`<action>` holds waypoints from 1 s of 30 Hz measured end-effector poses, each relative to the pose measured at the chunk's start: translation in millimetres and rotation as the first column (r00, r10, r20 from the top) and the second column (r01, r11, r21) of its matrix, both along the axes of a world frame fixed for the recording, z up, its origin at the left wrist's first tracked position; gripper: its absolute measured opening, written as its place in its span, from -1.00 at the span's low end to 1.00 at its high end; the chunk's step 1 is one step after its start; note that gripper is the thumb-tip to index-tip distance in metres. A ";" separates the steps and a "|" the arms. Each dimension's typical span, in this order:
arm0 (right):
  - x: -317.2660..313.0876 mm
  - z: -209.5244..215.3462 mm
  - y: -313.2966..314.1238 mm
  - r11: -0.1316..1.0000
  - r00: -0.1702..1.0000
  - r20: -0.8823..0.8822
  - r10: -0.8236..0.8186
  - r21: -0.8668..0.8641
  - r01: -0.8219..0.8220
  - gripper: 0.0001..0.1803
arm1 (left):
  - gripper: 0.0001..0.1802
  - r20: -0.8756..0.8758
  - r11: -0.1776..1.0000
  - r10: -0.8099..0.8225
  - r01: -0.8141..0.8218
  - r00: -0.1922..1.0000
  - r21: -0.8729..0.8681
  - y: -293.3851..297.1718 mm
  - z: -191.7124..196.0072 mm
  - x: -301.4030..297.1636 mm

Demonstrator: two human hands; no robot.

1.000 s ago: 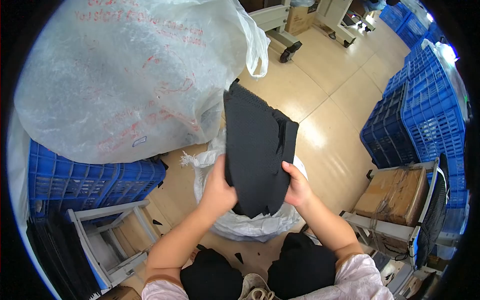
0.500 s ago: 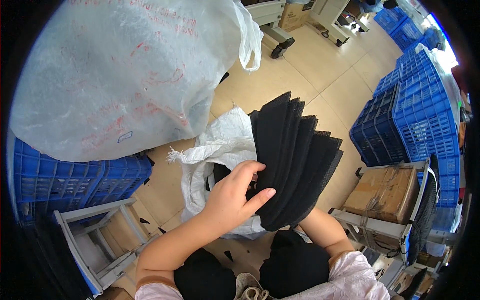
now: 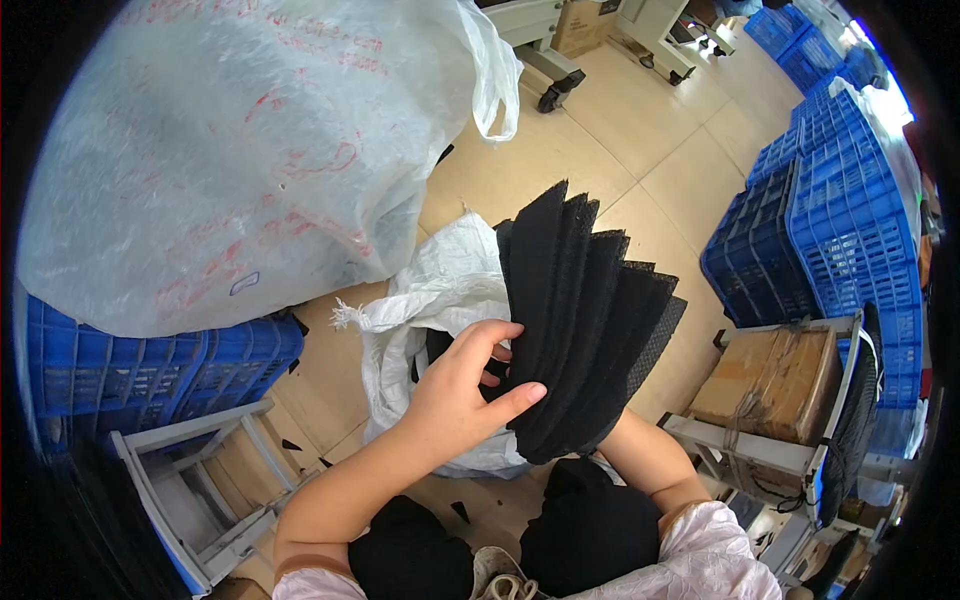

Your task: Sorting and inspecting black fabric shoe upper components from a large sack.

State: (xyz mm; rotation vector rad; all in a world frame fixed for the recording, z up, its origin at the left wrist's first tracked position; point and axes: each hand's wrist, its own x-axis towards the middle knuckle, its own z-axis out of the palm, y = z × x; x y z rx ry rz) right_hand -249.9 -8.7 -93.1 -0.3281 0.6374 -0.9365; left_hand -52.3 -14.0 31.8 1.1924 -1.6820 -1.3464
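Observation:
A fanned stack of black mesh fabric pieces stands upright before me, its layered edges spread to the right. My left hand closes on the stack's left side, thumb on the front piece and fingers curled at the edge. Behind the lower right of the stack goes my right hand; it supports the pieces from there, with its fingers hidden by them. Beneath lies an open white woven sack, with something black showing inside its mouth.
A large cloudy plastic bag rests over blue crates at the left. Near my left arm is a grey stool frame. At right, a taped carton sits on another frame beside stacked blue crates. Black scraps dot the tiled floor.
The fanned pieces have shifted slightly left, with the left hand moving along with them. Both hands keep nearly the same places on the stack.

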 end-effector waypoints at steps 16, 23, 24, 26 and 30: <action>4.6 13.5 -5.7 0.998 0.985 0.160 0.056 0.007 -0.058 -0.52 | -0.33 -0.063 1.000 0.018 -0.016 0.998 0.026 1.6 -2.8 1.4; 3.9 17.0 -7.9 0.990 0.965 0.262 0.023 0.129 -0.059 -0.51 | -0.20 -0.009 0.999 0.009 -0.009 1.000 0.049 1.1 0.8 2.8; 4.0 18.0 -7.9 0.990 0.965 0.262 0.021 0.128 -0.056 -0.51 | -0.20 -0.009 0.999 0.007 -0.007 1.000 0.048 1.1 1.2 2.8; 5.5 21.6 -9.1 0.998 0.960 0.278 0.025 0.050 -0.041 -0.50 | -0.18 -0.025 0.997 -0.001 0.003 1.000 0.073 0.1 0.7 3.7; 7.0 30.5 -10.5 0.992 0.935 0.353 -0.014 0.123 -0.032 -0.50 | -0.13 -0.034 0.998 -0.028 0.030 0.999 0.063 0.5 2.8 4.1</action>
